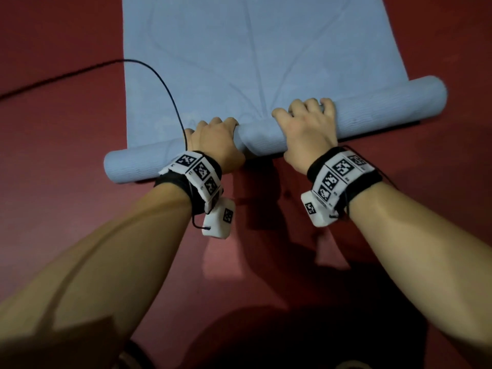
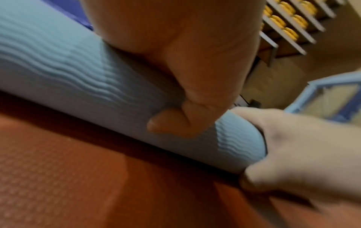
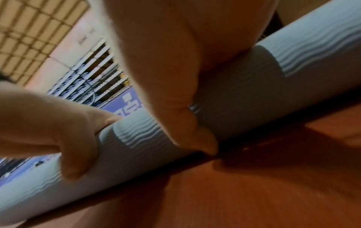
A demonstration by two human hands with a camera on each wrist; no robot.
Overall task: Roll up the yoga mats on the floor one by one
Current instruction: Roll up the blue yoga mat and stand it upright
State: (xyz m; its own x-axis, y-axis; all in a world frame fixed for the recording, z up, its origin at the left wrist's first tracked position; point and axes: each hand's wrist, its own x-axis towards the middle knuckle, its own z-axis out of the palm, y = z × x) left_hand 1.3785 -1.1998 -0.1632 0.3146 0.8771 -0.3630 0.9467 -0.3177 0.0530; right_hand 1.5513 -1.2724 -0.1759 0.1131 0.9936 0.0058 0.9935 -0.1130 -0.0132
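Note:
A light blue yoga mat (image 1: 253, 49) lies on the red floor, its near end wound into a roll (image 1: 372, 102) that runs from lower left to upper right. My left hand (image 1: 213, 139) grips the roll left of its middle, fingers curled over the top and thumb (image 2: 166, 125) pressed on the near side. My right hand (image 1: 306, 126) grips it just to the right, fingers over the top and thumb (image 3: 205, 138) down at the floor line. The roll's ribbed surface (image 2: 58, 66) fills both wrist views (image 3: 244, 92).
A black cable (image 1: 159, 81) runs from my left wrist across the mat's left edge and off over the red floor (image 1: 66, 115). Shelving with yellow objects (image 2: 289, 20) shows in the left wrist view. My own legs sit in shadow at the bottom of the head view.

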